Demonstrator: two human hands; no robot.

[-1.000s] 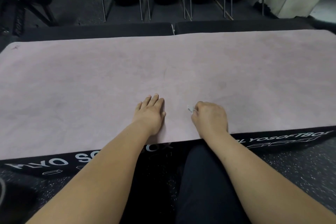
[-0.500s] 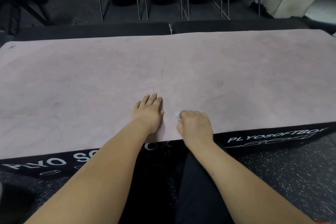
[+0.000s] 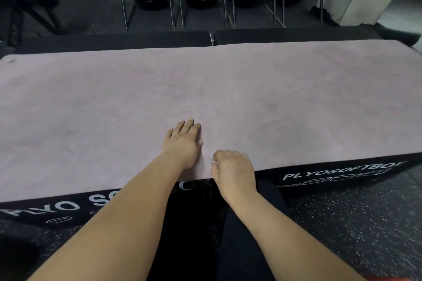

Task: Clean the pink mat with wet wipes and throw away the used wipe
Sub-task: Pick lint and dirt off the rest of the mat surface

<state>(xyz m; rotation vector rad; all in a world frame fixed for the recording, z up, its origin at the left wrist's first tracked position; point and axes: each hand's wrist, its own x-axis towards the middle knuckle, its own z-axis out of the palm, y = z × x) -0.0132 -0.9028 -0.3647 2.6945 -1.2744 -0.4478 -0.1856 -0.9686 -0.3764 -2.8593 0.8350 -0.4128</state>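
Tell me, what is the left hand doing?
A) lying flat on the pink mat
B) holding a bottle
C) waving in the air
A: the left hand lies flat on the pink mat, fingers straight, while the right hand grips the wipe.

Left hand (image 3: 182, 141) on mat (image 3: 296, 89), right hand (image 3: 235, 169) clutching wipe (image 3: 214, 162)

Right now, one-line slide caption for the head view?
Left hand rests on the pink mat; right hand grips a white wipe near the mat's front edge, atop a black plyo box.
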